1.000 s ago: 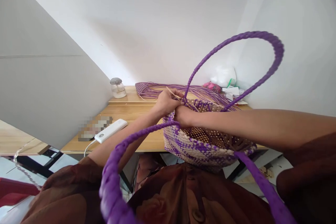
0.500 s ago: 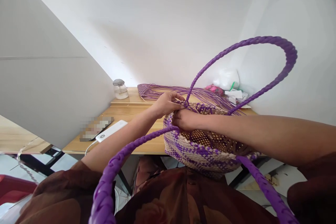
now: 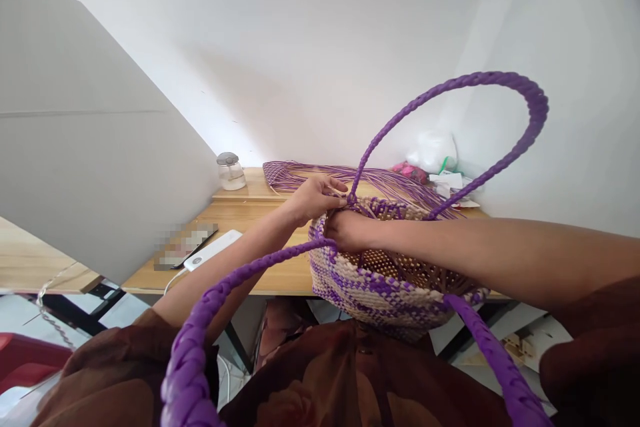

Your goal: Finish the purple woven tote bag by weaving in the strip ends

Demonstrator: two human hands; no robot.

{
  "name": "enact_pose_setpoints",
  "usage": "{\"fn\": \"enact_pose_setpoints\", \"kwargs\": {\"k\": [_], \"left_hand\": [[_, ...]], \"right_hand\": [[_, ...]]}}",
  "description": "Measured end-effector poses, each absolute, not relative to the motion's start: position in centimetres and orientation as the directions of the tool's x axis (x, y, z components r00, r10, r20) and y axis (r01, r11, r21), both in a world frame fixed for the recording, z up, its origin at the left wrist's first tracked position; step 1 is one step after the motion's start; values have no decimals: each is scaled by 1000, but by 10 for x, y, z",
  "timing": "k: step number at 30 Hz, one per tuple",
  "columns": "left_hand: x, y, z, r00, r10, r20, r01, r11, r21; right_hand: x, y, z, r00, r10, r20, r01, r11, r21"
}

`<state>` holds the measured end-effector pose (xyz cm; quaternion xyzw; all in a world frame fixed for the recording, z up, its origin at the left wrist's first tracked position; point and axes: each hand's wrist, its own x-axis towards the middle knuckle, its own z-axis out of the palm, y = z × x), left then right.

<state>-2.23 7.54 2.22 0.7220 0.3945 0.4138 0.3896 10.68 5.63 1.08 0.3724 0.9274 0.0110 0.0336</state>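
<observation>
No writing can be read anywhere. The woven basket (image 3: 380, 280), purple and cream with two braided purple handles, sits at the table (image 3: 260, 267) edge at 6 o'clock. The left hand (image 3: 313, 197) pinches a thin strand at its rim at 12 o'clock, and the right hand (image 3: 345, 230) grasps the rim beside it.

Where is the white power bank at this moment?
In the head view, the white power bank lies on the wooden table, on the left, beside a blurred flat item and left of the woven basket.

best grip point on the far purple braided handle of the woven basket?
Take the far purple braided handle at the top of its arch, from above: the loop stands upright and clear there, while its left base sits by the left hand and right hand.
</observation>
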Motion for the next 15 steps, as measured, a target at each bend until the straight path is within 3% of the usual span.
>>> {"fn": "enact_pose_setpoints", "kwargs": {"k": [9,15], "left_hand": [[-25,74,25,382,881,278,162,-360,919],[-26,70,32,396,893,212,249,-327,912]], "right_hand": [[107,57,11,-782,603,-159,586,797,146],[107,57,14,-817,564,-121,549,824,137]]}}
